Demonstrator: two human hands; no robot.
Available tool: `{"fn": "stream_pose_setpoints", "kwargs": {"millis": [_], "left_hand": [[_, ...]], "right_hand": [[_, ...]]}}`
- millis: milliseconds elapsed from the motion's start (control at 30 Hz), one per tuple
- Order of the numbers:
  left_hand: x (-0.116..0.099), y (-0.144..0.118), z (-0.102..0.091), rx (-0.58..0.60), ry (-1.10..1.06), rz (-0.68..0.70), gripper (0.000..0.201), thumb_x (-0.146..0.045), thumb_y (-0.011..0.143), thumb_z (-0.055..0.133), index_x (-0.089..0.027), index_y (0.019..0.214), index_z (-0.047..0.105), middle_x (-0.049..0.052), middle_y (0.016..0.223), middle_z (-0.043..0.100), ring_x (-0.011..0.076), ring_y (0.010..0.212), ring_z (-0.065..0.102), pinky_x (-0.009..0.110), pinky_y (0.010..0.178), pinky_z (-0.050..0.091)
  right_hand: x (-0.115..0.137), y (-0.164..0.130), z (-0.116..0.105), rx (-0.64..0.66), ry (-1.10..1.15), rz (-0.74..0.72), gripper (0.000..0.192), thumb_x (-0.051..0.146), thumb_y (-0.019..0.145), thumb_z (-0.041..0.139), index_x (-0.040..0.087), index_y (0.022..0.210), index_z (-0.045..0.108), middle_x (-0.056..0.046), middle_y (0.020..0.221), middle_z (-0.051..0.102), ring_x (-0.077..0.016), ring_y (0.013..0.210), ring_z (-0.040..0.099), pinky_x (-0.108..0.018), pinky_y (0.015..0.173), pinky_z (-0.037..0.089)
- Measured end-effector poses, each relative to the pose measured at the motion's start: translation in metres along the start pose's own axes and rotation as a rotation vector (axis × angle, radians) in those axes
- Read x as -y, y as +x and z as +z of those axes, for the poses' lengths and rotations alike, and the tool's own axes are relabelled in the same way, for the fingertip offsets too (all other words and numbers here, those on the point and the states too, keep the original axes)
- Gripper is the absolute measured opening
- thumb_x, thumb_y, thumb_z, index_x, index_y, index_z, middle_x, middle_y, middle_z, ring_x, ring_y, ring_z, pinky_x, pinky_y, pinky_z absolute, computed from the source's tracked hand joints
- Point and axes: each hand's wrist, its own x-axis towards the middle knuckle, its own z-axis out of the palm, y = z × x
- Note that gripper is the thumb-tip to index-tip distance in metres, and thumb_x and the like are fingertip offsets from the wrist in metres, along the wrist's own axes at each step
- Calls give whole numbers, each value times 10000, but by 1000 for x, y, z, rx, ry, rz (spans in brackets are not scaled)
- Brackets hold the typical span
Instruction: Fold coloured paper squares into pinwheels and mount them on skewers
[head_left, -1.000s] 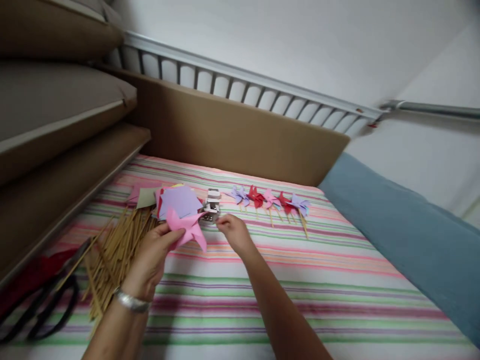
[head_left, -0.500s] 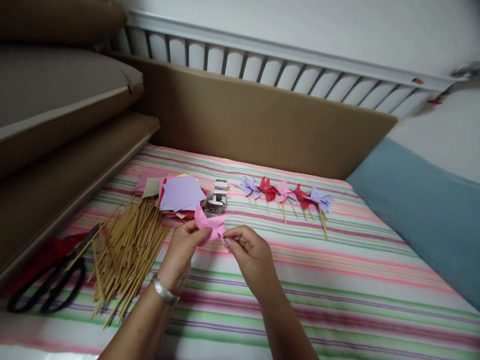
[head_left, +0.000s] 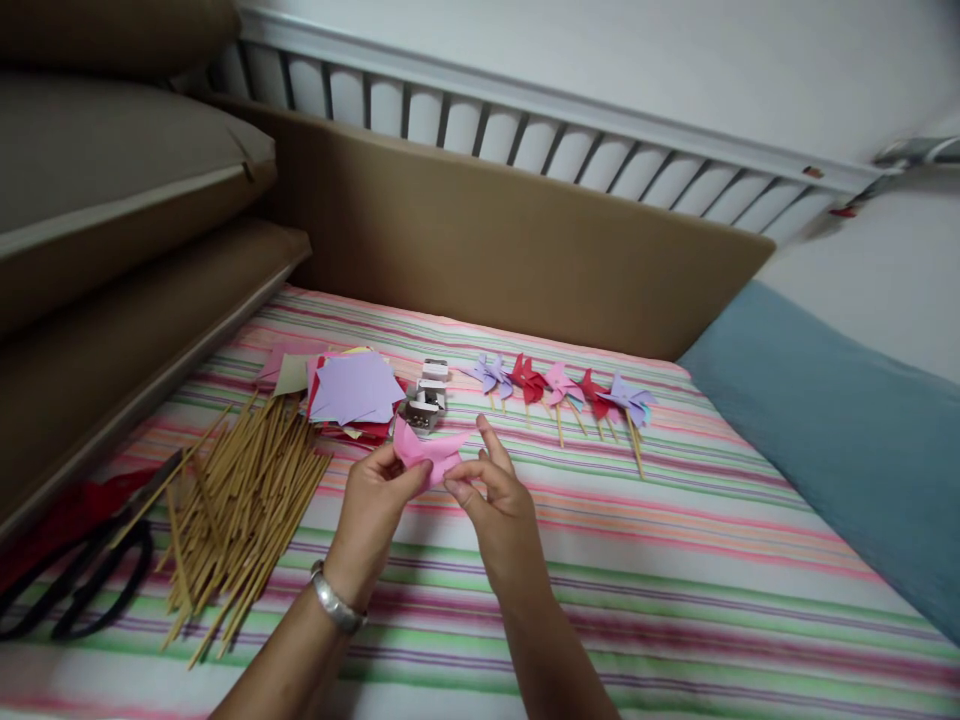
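A pink paper pinwheel piece (head_left: 433, 452), with curved pointed flaps, is held up between my hands. My left hand (head_left: 380, 500) pinches its left side, thumb on top. At its lower right edge, my right hand (head_left: 499, 505) pinches the paper between thumb and a finger, with another finger raised; whether a pin is in that pinch I cannot make out. Just behind the paper stand small open metallic-looking boxes (head_left: 426, 398). To their left lies a pile of coloured paper squares (head_left: 356, 388), lilac on top.
Many thin wooden sticks (head_left: 244, 510) lie in a heap at the left, beside black-handled scissors (head_left: 90, 580). Several finished pinwheels (head_left: 559, 385) lie in a row at the back right. A brown panel (head_left: 487, 240) and stacked cushions (head_left: 135, 190) border the striped cloth (head_left: 675, 580).
My right hand has turned, with one finger now stretched upward, and the pink paper's right flap points higher. The whole view has shifted slightly.
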Motion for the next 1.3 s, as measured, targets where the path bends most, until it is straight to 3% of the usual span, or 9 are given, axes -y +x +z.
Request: {"fn": "stream_pose_setpoints", "kwargs": {"millis": [200,1000,1167,1300], "left_hand": [[5,-3,1,27,-22,-19,142,-232,617,723,-147,726,695,5,666,657,127,612,548,245,610,442],[8,-1,-4,158,73,17,107,-225,680,678,-181,765,725,2,720,679,137,660,555,245,652,427],[7,0,-7,184,105,26,112,-229,687,673,-156,760,718,17,709,664,136,652,528,241,634,411],[3,-1,-6,190,85,11,85,-220,677,678,-147,713,699,-5,637,611,107,594,462,219,579,370]], "right_hand": [[-8,-1,11,-14,132,85,49,211,701,634,217,711,681,-40,1485,298,-253,1351,296,-376,989,374],[-13,3,7,23,234,148,67,216,684,642,213,720,699,-56,1353,485,-259,1306,366,-410,1030,331],[-10,4,8,43,369,155,25,202,670,657,201,681,679,-48,1060,635,-210,1000,572,-335,865,443],[-10,2,8,46,455,206,45,217,676,687,193,688,651,10,748,631,-135,729,553,-273,735,437]]}}
